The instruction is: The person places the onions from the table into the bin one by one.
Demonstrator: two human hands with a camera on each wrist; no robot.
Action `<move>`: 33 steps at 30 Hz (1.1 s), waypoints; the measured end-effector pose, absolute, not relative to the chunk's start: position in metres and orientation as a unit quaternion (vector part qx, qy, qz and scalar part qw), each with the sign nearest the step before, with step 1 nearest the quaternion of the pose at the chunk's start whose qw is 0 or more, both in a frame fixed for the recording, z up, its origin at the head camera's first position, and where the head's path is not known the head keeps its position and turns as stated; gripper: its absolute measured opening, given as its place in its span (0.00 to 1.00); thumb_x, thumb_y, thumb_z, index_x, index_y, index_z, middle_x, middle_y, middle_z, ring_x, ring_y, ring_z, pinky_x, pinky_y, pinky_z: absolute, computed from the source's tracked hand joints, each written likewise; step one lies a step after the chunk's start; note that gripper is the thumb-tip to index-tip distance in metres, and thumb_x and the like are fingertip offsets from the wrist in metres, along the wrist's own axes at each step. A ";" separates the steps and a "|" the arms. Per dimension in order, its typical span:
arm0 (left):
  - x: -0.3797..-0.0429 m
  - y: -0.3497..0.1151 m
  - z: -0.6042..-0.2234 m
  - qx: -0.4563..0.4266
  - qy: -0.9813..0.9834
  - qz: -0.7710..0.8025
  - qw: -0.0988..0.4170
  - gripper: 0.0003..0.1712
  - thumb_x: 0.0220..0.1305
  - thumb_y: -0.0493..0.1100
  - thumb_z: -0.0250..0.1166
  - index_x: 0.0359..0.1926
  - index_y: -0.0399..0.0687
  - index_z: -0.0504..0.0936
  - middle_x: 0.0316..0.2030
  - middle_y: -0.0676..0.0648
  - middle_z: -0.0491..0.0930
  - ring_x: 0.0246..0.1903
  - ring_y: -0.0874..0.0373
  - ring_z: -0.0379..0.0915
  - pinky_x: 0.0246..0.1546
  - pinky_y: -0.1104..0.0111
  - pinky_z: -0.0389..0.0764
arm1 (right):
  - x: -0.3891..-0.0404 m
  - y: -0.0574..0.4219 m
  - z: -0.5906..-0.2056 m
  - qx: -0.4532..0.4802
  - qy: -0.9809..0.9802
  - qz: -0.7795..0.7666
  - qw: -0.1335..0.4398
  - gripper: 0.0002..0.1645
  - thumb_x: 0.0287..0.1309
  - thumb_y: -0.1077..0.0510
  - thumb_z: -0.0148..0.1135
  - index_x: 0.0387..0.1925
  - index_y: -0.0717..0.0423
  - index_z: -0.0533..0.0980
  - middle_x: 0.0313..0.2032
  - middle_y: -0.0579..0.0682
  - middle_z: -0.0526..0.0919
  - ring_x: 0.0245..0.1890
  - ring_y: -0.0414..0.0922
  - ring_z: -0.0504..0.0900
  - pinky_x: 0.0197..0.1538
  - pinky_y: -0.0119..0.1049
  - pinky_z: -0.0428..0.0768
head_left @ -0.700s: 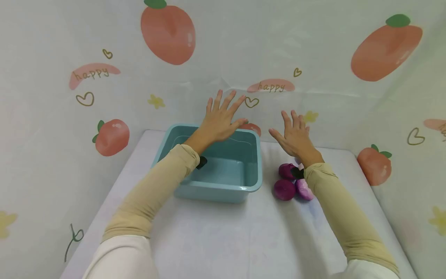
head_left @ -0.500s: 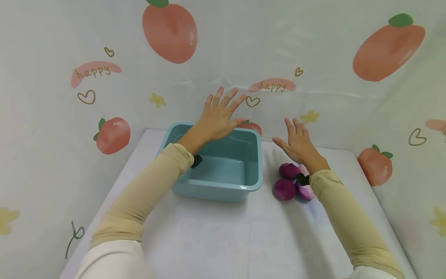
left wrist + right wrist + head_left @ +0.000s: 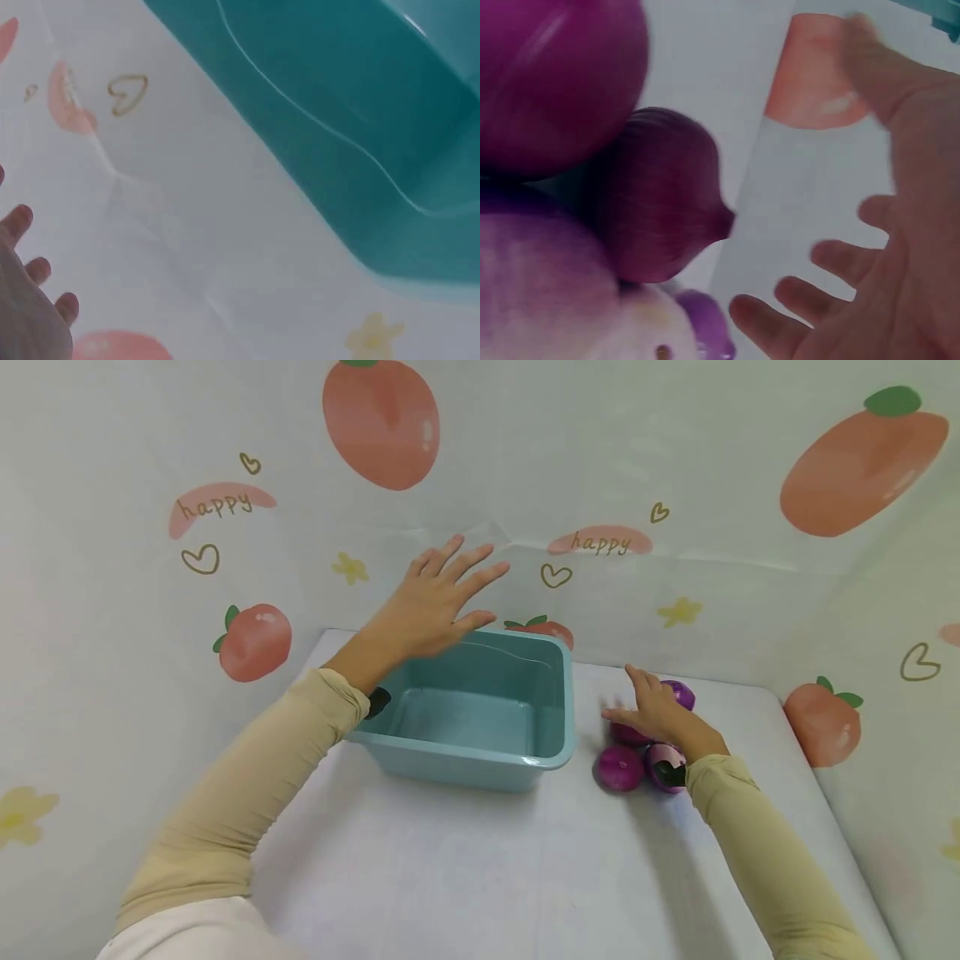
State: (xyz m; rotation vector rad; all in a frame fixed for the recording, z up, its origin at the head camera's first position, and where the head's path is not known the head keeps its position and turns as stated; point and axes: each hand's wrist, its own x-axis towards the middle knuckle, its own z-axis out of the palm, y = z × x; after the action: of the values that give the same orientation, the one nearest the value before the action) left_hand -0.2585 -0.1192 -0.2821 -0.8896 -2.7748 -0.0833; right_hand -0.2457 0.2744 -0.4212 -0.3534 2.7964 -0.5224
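My left hand (image 3: 427, 606) hangs over the left part of a blue-green plastic basin (image 3: 461, 756), fingers spread and holding nothing. In the left wrist view its fingertips show at the lower left. My right hand (image 3: 660, 710) is above a group of purple vegetables at the right, fingers apart and grasping nothing. Nearest the front is a round red onion (image 3: 619, 768). Beside it lies a purple-and-white round vegetable (image 3: 540, 277), partly covered by the wrist camera in the head view. A pointed red onion (image 3: 667, 195) sits behind, and another purple one (image 3: 681, 693) shows past my hand.
A white cloth covers the table (image 3: 450, 868). Behind it and at both sides hangs a white curtain (image 3: 480, 443) printed with fruit, hearts and flowers. The basin's right rim stands a short way left of the onions.
My right hand has lowered toward the onions. My left hand has shifted left over the basin. The view has turned slightly, so the background has shifted right.
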 end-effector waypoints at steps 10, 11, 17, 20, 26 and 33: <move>-0.258 -0.181 -0.292 -0.263 -0.959 -0.038 0.094 0.39 0.76 0.62 0.50 0.82 0.67 0.49 0.83 0.50 0.45 0.82 0.42 0.33 0.78 0.38 0.47 | -0.237 0.283 -0.432 -0.157 0.962 -0.154 0.161 0.58 0.59 0.46 0.72 0.75 0.73 0.52 0.69 0.77 0.64 0.70 0.73 0.63 0.72 0.69 0.63; -0.258 -0.186 -0.295 -0.259 -0.961 -0.039 0.091 0.39 0.76 0.62 0.51 0.81 0.67 0.50 0.83 0.50 0.46 0.82 0.41 0.33 0.77 0.38 0.47 | -0.237 0.283 -0.433 -0.162 0.961 -0.157 0.159 0.58 0.58 0.47 0.73 0.75 0.74 0.53 0.68 0.78 0.66 0.70 0.72 0.65 0.72 0.68 0.64; -0.256 -0.217 -0.314 -0.233 -0.969 -0.047 0.067 0.37 0.76 0.60 0.52 0.81 0.63 0.53 0.82 0.46 0.49 0.81 0.38 0.36 0.75 0.34 0.49 | -0.237 0.283 -0.437 -0.175 0.957 -0.170 0.155 0.55 0.58 0.49 0.73 0.73 0.75 0.56 0.65 0.78 0.69 0.67 0.71 0.67 0.71 0.66 0.66; -0.256 -0.229 -0.326 -0.223 -0.972 -0.054 0.055 0.37 0.76 0.60 0.52 0.81 0.62 0.54 0.81 0.44 0.50 0.81 0.36 0.37 0.75 0.34 0.48 | -0.237 0.284 -0.439 -0.177 0.958 -0.167 0.152 0.53 0.59 0.50 0.72 0.73 0.75 0.57 0.63 0.78 0.71 0.66 0.71 0.70 0.70 0.65 0.69; -0.253 -0.248 -0.355 -0.204 -0.975 -0.086 0.038 0.37 0.75 0.61 0.53 0.80 0.62 0.57 0.81 0.44 0.51 0.81 0.36 0.35 0.75 0.33 0.47 | -0.238 0.286 -0.444 -0.169 0.962 -0.148 0.157 0.50 0.59 0.54 0.72 0.72 0.75 0.58 0.63 0.77 0.72 0.64 0.70 0.75 0.68 0.64 0.72; -0.251 -0.256 -0.378 -0.185 -0.976 -0.111 0.006 0.38 0.74 0.63 0.53 0.80 0.63 0.56 0.82 0.45 0.49 0.82 0.37 0.33 0.73 0.30 0.46 | -0.237 0.285 -0.446 -0.157 0.965 -0.120 0.172 0.46 0.60 0.53 0.71 0.71 0.74 0.61 0.53 0.72 0.82 0.52 0.63 0.85 0.62 0.60 0.79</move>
State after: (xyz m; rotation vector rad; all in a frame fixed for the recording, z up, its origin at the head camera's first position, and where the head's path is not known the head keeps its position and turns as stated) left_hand -0.2513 -0.2563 -0.3775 -0.5781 -3.0562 -0.3483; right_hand -0.2374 0.2855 -0.4457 -0.4466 2.7391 -0.3393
